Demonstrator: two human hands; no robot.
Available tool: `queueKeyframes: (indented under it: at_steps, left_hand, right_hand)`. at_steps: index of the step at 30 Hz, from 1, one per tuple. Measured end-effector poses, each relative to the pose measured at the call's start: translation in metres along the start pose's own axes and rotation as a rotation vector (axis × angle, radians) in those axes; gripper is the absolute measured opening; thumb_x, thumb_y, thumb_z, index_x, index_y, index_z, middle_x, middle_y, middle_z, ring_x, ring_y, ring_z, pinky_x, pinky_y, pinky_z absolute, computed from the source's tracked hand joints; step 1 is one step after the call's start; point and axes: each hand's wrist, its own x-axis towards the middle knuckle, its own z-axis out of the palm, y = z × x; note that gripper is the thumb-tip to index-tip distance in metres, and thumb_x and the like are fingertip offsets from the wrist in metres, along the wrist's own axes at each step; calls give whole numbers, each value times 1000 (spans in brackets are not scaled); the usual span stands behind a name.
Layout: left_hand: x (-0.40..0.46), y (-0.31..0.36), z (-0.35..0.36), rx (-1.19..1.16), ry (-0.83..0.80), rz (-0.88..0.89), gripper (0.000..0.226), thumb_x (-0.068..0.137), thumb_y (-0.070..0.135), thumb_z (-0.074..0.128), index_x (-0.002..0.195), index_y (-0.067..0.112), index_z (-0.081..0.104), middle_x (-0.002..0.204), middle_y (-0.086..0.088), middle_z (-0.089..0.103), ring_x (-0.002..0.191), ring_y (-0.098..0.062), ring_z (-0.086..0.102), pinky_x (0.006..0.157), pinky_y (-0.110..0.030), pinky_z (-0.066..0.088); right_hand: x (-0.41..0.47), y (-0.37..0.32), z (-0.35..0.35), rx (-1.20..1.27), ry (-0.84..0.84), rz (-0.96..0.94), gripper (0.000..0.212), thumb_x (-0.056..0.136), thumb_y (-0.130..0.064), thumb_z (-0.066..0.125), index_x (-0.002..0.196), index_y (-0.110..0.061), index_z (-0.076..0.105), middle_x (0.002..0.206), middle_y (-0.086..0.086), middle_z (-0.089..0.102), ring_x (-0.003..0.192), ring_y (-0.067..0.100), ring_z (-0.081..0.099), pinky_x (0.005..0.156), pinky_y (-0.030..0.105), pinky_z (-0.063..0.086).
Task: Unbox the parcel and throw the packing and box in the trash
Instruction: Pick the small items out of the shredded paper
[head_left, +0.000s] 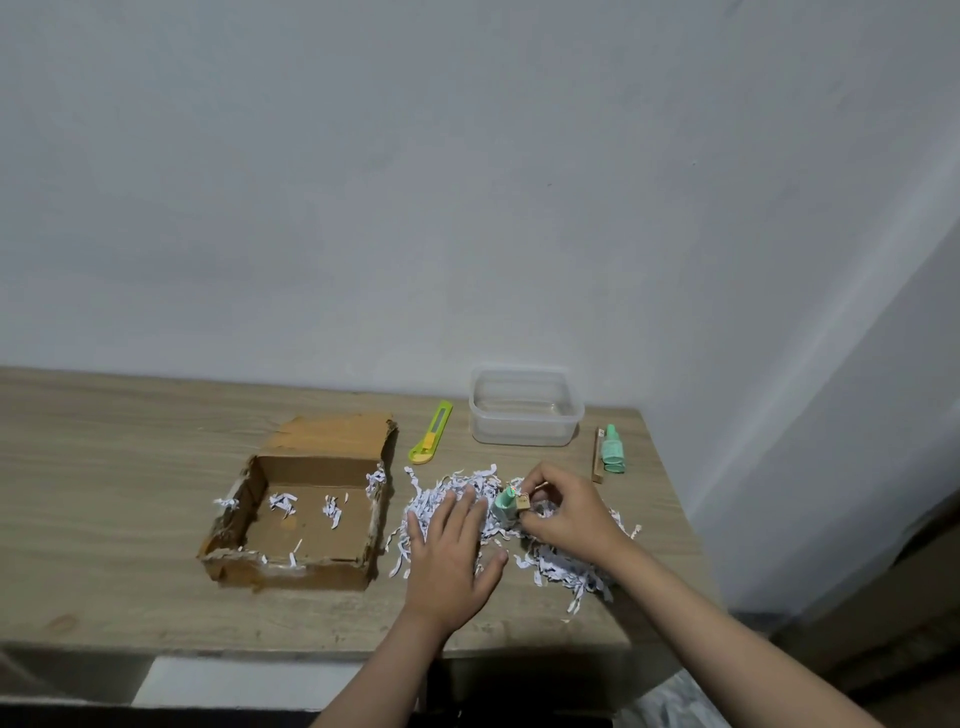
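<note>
Shredded paper (467, 506) beside the box (306, 512) lies under my flat left hand (454, 545), right hand (563, 512) pinching a small green bottle (505, 503).

The open box (306, 506) sits on the table (104, 467) beside a heap of shreds (457, 499) — the left hand (452, 551) lies flat on it, the right hand (566, 512) pinches a green bottle (505, 503). Behind: knife (431, 432), tub (524, 406).

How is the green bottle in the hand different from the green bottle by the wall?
The right hand pinches one green bottle above the shredded paper; the other green bottle lies untouched on the table. The held one is partly hidden by fingers; the lying one shows fully. Both are mint green.
</note>
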Motion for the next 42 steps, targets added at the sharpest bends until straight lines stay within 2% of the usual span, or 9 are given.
queueKeyframes:
  at_steps: [4, 8, 12, 18, 22, 26, 30, 39, 42]
  left_hand:
    - [3, 0, -2, 11, -35, 8, 60, 86, 63, 39, 140, 35, 32, 152, 9, 30, 142, -15, 19, 108, -54, -10]
    - [5, 0, -3, -9, -30, 3, 60, 86, 64, 38, 140, 36, 32, 152, 10, 28, 143, -14, 15, 107, -50, -18]
    - [5, -1, -1, -27, -6, 1, 52, 88, 57, 41, 135, 38, 35, 149, 7, 34, 142, -16, 21, 109, -55, -9]
    - [5, -2, 0, -31, 28, -15, 42, 87, 50, 40, 126, 35, 41, 143, 4, 43, 138, -20, 30, 109, -60, 4]
    - [4, -2, 0, -36, 41, -34, 42, 87, 50, 40, 126, 34, 44, 143, 6, 43, 139, -19, 29, 110, -59, 3]
    - [4, -1, 0, -33, 55, -18, 41, 87, 49, 40, 125, 34, 45, 141, 4, 45, 137, -20, 31, 109, -60, 6]
    - [4, -2, 1, -26, 61, -14, 43, 87, 51, 38, 125, 32, 46, 140, 2, 47, 136, -22, 34, 109, -60, 6]
    - [3, -1, 2, -14, 47, -11, 41, 88, 50, 43, 124, 31, 48, 139, 2, 47, 136, -21, 33, 108, -62, 9]
    - [3, -1, 0, -17, 50, -11, 41, 87, 49, 41, 124, 32, 47, 139, 1, 48, 135, -22, 34, 108, -60, 6]
  right_hand:
    - [-3, 4, 2, 88, -13, 101, 21, 65, 1, 69, 76, -15, 61, 73, 2, 69, 64, 5, 63, 66, 31, 50]
    - [-11, 7, -1, 89, -60, 88, 33, 65, -2, 76, 70, -30, 61, 89, 3, 70, 82, 12, 70, 79, 35, 56]
    - [-22, 6, 6, -8, -72, -11, 25, 59, -23, 82, 70, -26, 60, 95, -4, 70, 92, 6, 66, 84, 24, 53]
    - [-31, 3, 16, -53, -10, -87, 25, 68, -22, 77, 63, -30, 54, 97, -7, 68, 96, 2, 63, 82, 19, 49]
    - [-33, 8, 9, -96, 39, -122, 20, 73, -20, 70, 58, -16, 57, 91, -3, 70, 98, -2, 61, 82, 21, 47]
    - [-35, 5, 3, -121, 81, -122, 13, 71, -18, 71, 71, -16, 58, 83, -4, 65, 84, 7, 62, 74, 23, 49]
    - [-34, -6, 13, -107, -17, -119, 23, 72, -23, 75, 94, -25, 69, 91, -3, 64, 74, 9, 62, 74, 17, 50]
    - [-37, -7, 11, -4, 48, -18, 13, 73, -8, 76, 73, -20, 71, 74, -7, 61, 66, 10, 60, 62, 15, 47]
    - [-38, 1, 4, -64, 50, 24, 20, 75, 0, 70, 85, -18, 73, 84, 2, 65, 72, 6, 59, 70, 15, 47]
